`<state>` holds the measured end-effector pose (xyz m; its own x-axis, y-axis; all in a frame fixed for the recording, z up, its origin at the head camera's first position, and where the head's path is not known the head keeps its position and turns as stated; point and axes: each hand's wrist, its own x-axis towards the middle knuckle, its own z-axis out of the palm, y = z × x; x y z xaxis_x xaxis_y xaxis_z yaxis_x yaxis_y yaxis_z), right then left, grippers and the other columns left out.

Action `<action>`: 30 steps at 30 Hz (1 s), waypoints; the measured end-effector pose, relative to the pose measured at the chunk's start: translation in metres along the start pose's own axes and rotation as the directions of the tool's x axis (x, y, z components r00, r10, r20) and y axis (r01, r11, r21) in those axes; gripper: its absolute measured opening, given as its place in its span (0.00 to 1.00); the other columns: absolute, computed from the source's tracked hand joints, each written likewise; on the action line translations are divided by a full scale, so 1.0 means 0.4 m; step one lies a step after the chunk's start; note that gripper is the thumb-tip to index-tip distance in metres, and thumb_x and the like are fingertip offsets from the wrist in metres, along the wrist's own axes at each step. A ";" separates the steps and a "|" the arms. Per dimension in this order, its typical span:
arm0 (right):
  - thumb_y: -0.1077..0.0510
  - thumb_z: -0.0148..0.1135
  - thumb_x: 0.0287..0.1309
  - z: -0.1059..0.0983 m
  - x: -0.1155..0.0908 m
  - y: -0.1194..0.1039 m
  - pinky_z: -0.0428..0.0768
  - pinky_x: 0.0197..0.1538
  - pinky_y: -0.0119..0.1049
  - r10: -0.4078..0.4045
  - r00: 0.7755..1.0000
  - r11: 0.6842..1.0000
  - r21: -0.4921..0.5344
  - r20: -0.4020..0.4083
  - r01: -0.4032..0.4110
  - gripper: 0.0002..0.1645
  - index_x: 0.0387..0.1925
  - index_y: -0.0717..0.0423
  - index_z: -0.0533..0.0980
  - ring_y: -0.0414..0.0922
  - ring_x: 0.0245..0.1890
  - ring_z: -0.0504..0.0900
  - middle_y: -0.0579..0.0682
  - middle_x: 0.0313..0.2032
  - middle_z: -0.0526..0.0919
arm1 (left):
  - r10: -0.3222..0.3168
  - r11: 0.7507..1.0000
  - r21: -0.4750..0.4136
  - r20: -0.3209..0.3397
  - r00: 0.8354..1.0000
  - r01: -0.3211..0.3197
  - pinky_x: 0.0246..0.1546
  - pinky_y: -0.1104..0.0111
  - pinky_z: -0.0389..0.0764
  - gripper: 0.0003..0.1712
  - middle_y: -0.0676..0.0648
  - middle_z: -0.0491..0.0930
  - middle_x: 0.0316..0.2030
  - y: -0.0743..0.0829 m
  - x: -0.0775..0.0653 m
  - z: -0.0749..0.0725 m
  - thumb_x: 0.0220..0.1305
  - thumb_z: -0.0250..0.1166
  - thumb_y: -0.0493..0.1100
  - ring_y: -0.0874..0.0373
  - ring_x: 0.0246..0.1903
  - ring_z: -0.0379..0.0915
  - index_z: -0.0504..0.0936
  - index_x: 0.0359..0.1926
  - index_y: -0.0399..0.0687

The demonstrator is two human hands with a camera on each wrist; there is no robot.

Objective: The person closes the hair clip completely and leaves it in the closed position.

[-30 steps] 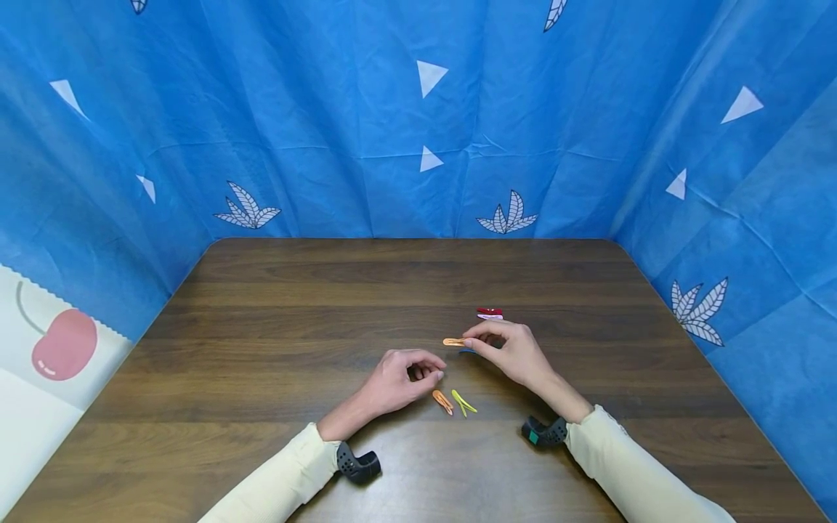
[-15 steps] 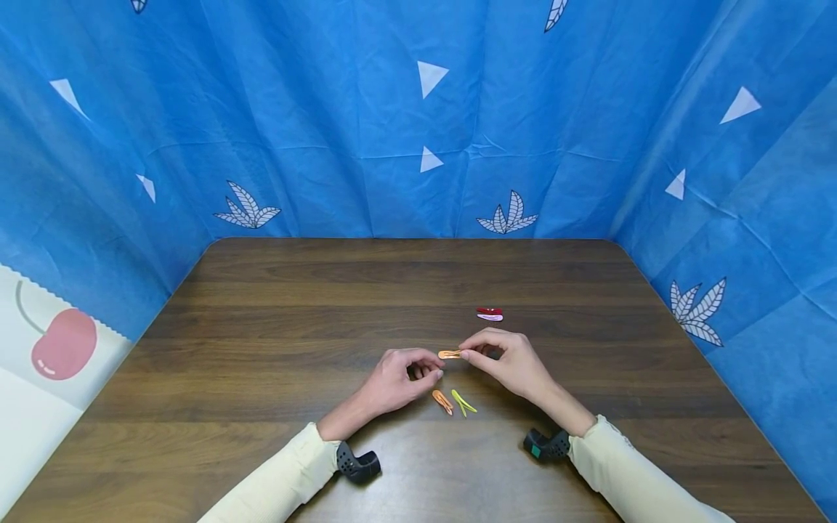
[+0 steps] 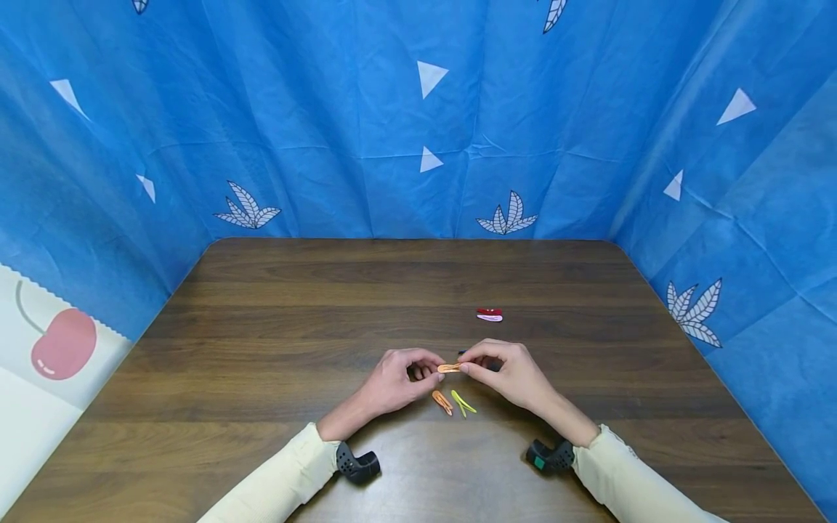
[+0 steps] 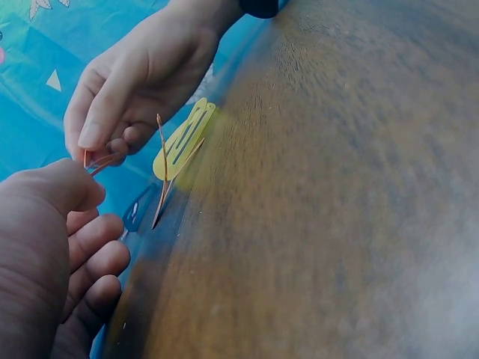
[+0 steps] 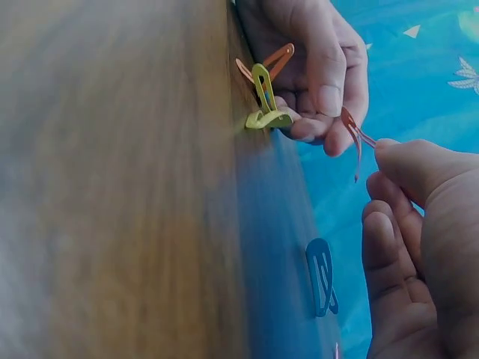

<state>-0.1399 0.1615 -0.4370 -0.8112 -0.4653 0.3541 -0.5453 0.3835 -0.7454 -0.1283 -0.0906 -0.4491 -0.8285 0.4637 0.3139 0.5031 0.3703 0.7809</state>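
An orange hair clip [image 3: 448,368] spans the gap between the two hands, its prongs spread apart in the right wrist view. My right hand [image 3: 506,370] pinches one end between thumb and index finger. At the other end, the thumb and index fingertips of my left hand [image 3: 402,379] meet the clip's tip. On the table just below the hands lie a second orange hair clip [image 3: 442,402] and a yellow hair clip [image 3: 463,403], both with spread prongs. A blue hair clip [image 5: 322,277] lies near the right hand, mostly hidden in the head view.
Farther back on the brown wooden table [image 3: 327,290], a red hair clip [image 3: 489,311] and a lilac hair clip [image 3: 490,317] lie side by side. Blue patterned curtains [image 3: 366,109] hang behind and beside the table. Each wrist wears a black band [image 3: 358,465].
My right hand has brought the orange hair clip toward me and slightly left, to the left fingertips. The left hand has stayed almost in place.
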 end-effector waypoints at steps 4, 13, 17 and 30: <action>0.53 0.72 0.63 0.006 -0.005 0.003 0.81 0.34 0.31 -0.009 1.000 1.000 0.007 0.006 0.009 0.05 0.40 0.38 0.87 0.36 0.30 0.80 0.36 0.34 0.86 | -0.007 1.000 0.003 0.008 1.000 0.007 0.32 0.73 0.81 0.07 0.55 0.85 0.29 0.002 -0.001 -0.001 0.65 0.70 0.38 0.70 0.29 0.77 0.88 0.44 0.48; 0.52 0.71 0.64 0.009 -0.007 0.005 0.82 0.34 0.32 -0.001 0.999 1.000 0.024 0.034 0.000 0.04 0.39 0.37 0.87 0.37 0.30 0.81 0.35 0.34 0.86 | -0.001 1.000 0.006 0.007 1.000 0.001 0.32 0.73 0.82 0.07 0.55 0.85 0.30 0.001 -0.001 0.000 0.66 0.70 0.40 0.69 0.29 0.77 0.89 0.44 0.47; 0.53 0.71 0.65 0.010 -0.007 0.006 0.83 0.35 0.32 0.004 0.999 1.000 0.022 0.043 -0.004 0.04 0.39 0.38 0.87 0.37 0.30 0.82 0.35 0.34 0.86 | 0.007 1.000 0.010 0.001 1.000 -0.007 0.32 0.73 0.82 0.07 0.55 0.85 0.30 -0.002 -0.002 0.000 0.66 0.69 0.40 0.70 0.29 0.77 0.89 0.43 0.47; 0.50 0.69 0.66 0.015 -0.012 0.004 0.83 0.36 0.32 0.104 0.993 0.990 0.090 0.051 -0.108 0.03 0.40 0.40 0.86 0.38 0.31 0.84 0.38 0.33 0.87 | 0.029 0.999 0.033 -0.016 0.999 -0.028 0.30 0.74 0.79 0.04 0.56 0.85 0.28 -0.001 -0.001 0.005 0.67 0.70 0.39 0.71 0.27 0.75 0.90 0.40 0.49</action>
<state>-0.1354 0.1594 -0.4434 -0.8516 -0.4631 0.2457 -0.4335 0.3584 -0.8268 -0.1277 -0.0896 -0.4507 -0.8176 0.4613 0.3447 0.5340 0.3831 0.7537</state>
